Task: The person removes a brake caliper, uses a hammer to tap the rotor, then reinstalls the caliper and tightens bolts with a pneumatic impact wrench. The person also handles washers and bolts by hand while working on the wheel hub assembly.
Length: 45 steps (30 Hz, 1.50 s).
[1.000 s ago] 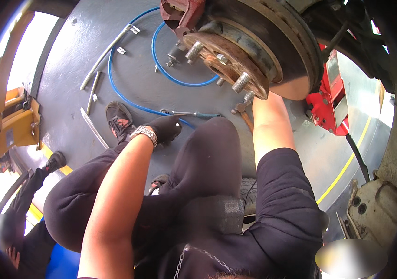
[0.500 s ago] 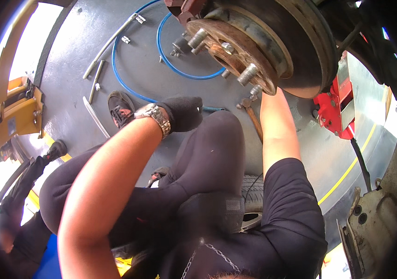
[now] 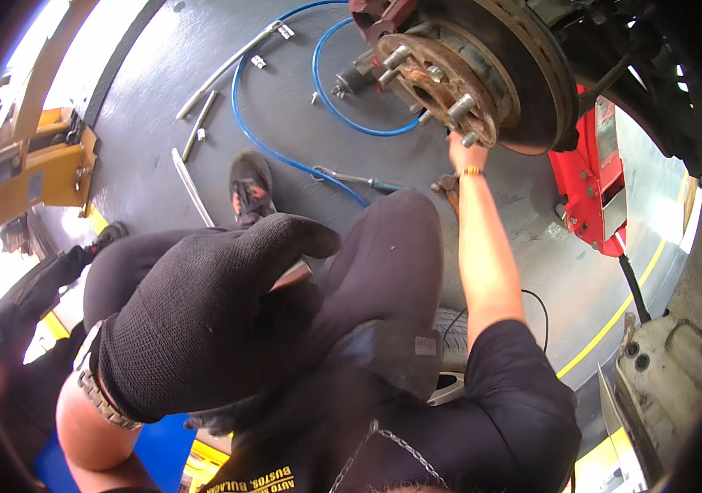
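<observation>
My left hand (image 3: 203, 304), in a black knitted glove with a metal watch at the wrist, is raised close above my lap. One digit stretches to the right, apart from the darker, partly hidden fingers below; nothing is visibly held. My bare right hand (image 3: 467, 154), with a beaded bracelet, reaches up beneath the rusty wheel hub (image 3: 441, 82), whose studs stick out toward me. The hub hides its fingers, so I cannot tell whether they grip anything. Behind the hub stands the brake disc (image 3: 544, 90). A hammer (image 3: 449, 187) lies on the floor beside my right forearm.
A blue hose (image 3: 244, 131) curves over the grey floor near metal bars (image 3: 223, 74) and a ratchet-like tool (image 3: 351, 178). A red jack (image 3: 589, 181) stands right of the disc. Yellow equipment (image 3: 47, 172) and another person's leg (image 3: 39, 296) are at left. A tyre (image 3: 452, 337) lies beside me.
My left hand has come back from above my knee, nearer to me, its fist loosened. My right hand now shows below the hub. The whole view has shifted slightly.
</observation>
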Motion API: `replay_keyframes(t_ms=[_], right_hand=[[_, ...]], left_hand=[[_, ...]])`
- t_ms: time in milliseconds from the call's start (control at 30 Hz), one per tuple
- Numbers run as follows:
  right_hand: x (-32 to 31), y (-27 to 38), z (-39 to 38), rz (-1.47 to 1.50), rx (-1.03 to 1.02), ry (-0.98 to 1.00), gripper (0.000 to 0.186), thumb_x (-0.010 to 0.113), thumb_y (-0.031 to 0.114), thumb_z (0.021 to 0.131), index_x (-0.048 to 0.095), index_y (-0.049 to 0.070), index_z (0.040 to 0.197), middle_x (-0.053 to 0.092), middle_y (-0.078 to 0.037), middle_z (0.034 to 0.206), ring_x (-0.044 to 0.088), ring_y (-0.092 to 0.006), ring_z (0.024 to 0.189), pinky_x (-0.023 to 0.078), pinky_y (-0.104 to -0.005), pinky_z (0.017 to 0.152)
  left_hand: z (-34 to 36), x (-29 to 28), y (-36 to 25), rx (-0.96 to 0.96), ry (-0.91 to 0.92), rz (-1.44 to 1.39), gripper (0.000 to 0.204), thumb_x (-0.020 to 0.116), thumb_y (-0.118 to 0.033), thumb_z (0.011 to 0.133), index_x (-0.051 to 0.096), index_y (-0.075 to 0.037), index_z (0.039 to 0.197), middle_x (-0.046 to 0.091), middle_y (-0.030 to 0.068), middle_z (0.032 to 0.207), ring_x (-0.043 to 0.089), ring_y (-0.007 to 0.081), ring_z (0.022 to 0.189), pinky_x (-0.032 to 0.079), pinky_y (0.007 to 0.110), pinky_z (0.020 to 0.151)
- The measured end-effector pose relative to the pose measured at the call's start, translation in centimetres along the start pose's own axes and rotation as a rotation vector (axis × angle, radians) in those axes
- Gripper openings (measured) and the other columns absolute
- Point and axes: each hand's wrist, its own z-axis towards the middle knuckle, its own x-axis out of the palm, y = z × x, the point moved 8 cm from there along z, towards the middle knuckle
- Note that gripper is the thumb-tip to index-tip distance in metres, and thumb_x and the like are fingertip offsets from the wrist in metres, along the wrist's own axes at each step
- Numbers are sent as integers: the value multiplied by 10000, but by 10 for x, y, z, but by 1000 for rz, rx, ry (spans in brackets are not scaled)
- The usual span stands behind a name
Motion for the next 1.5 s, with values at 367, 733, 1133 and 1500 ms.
replay_keyframes(t_ms=[367,733,1133,1500], right_hand=[[-6,188,-343,1415,355,731,214,499,56,985,622,40,1159,652,-80,943,687,-249,848,558,-356,804],[30,277,-377,1897,356,584,228,436,16,952,555,17,1147,639,-130,897,655,-262,830,565,-421,788],[-13,289,-402,1960,-1,686,251,432,73,1008,576,0,1200,659,-128,1114,656,-218,1029,527,-367,948],[-40,314,-423,1903,40,497,232,404,33,963,582,47,1111,658,-98,891,631,-179,787,462,-355,701]], left_hand=[[-57,65,9,333,-97,71,319,602,-55,919,573,-22,1236,678,208,964,691,349,825,527,422,723],[-110,53,10,345,-440,858,211,645,-98,838,663,-87,1047,665,108,960,687,323,811,544,438,679],[-123,38,10,531,-321,-154,415,715,35,843,629,-10,1246,678,97,1135,692,177,909,558,307,806],[-142,3,18,751,-651,-657,345,658,-9,945,580,5,1280,657,108,1161,656,166,1001,546,307,882]])
